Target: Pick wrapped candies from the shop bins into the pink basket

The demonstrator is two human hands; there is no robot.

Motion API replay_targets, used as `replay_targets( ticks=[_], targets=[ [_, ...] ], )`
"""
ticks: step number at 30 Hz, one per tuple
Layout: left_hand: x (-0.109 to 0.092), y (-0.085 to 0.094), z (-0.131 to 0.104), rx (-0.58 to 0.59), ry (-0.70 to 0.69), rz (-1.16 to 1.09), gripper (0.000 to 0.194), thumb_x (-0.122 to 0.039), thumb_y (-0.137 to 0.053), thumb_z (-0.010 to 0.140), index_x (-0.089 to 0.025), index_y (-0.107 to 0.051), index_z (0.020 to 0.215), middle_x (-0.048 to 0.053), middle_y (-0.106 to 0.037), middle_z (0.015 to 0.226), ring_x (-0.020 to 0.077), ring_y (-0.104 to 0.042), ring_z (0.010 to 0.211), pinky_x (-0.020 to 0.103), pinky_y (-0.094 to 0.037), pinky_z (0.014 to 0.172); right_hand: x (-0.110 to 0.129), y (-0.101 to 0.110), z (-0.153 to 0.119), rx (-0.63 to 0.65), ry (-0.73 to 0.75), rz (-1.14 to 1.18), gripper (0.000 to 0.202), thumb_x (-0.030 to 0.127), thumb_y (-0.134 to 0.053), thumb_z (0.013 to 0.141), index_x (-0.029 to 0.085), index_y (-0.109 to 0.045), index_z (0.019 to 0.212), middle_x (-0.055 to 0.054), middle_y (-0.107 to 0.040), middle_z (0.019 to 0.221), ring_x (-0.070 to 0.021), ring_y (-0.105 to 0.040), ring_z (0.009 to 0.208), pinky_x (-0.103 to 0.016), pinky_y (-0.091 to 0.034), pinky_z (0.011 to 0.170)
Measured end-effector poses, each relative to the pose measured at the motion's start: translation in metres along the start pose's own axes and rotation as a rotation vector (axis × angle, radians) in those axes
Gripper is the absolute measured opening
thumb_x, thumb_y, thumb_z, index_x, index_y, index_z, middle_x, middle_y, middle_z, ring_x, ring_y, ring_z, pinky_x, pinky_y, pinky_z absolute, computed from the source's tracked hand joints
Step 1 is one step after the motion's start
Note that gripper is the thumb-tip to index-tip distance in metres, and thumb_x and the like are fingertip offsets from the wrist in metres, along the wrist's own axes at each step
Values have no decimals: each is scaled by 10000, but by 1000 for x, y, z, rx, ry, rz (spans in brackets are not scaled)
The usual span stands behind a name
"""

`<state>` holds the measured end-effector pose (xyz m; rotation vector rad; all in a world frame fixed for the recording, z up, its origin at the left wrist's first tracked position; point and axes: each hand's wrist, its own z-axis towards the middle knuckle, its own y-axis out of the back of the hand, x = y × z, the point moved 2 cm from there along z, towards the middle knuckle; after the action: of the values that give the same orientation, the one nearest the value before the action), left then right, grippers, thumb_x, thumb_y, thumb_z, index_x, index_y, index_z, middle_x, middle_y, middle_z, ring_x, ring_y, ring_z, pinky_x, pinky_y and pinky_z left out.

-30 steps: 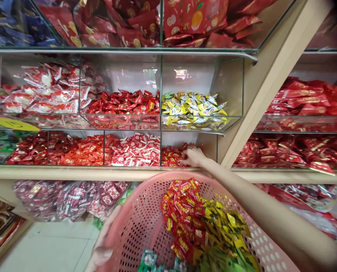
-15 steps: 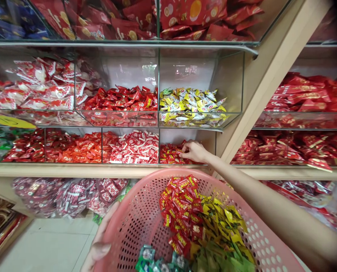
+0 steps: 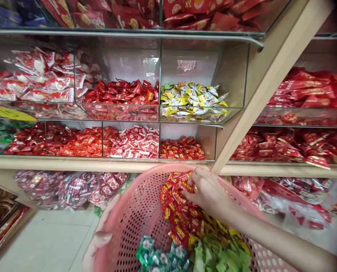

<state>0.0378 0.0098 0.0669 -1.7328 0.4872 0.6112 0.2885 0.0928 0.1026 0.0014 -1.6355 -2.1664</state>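
Observation:
My left hand (image 3: 99, 240) grips the left side of a pink plastic basket (image 3: 123, 211) with a perforated wall, its thumb over the rim. My right hand (image 3: 205, 192) is inside the basket at its far side, fingers curled round red-wrapped candies on top of the pile of red candies (image 3: 172, 204). Its palm side is hidden, so how many it holds cannot be told. Also in the basket are teal-wrapped candies (image 3: 159, 257), green-wrapped candies (image 3: 219, 253) and yellow-wrapped candies (image 3: 239, 240), partly covered by my right forearm.
Just beyond the basket, a low shelf bin holds similar red candies (image 3: 182, 149). Beside it lie red-and-white candies (image 3: 136, 141); above are yellow-and-white candies (image 3: 195, 98). A wooden post (image 3: 259, 94) slants on the right. Bagged sweets (image 3: 74, 190) sit beneath the shelf edge (image 3: 72, 162).
My right hand has moved out of the low bin of red candies, back and down into the basket. My left hand stays on the rim. The view has tilted slightly downward.

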Motion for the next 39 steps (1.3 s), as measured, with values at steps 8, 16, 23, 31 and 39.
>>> replay_targets(
  ticks=[8,16,23,31,39],
  targets=[
    [0,1,-1,-19,8,-29,624,-242,-517,702,-305,-463,1321,2,-607,1213,330,-453,1213,506,-378,1003,8,-12,-1,94,-24,-148,185,334,-636,731,190,-519,728,-49,-563,881,-197,-496,795,-293,-288,634],
    [4,15,8,68,-136,121,480,-333,-549,750,-280,-552,1227,25,-593,1222,359,-430,1214,528,-375,990,7,-18,0,144,-33,-233,206,368,-633,751,182,-556,793,-67,-571,936,-220,-507,864,-314,-291,679],
    [7,19,13,86,-151,167,441,-418,-518,848,-207,-514,1236,95,-504,1294,288,-472,1168,511,-388,962,4,-21,0,126,-24,-260,213,378,-629,756,189,-536,786,-56,-568,912,-219,-506,854,-319,-299,683],
    [8,24,10,59,-176,212,534,-307,-566,692,-269,-558,1225,25,-613,1186,374,-455,1186,542,-413,957,18,-20,-2,82,17,-248,215,385,-611,762,195,-528,817,-48,-554,905,-217,-489,836,-328,-305,685],
    [5,20,15,97,-228,266,513,-438,-555,761,-227,-531,1228,96,-545,1270,331,-449,1202,583,-353,974,44,-49,-2,55,172,-321,333,394,-643,719,185,-528,951,-88,-543,1029,-249,-456,912,-371,-310,776]
  ],
)
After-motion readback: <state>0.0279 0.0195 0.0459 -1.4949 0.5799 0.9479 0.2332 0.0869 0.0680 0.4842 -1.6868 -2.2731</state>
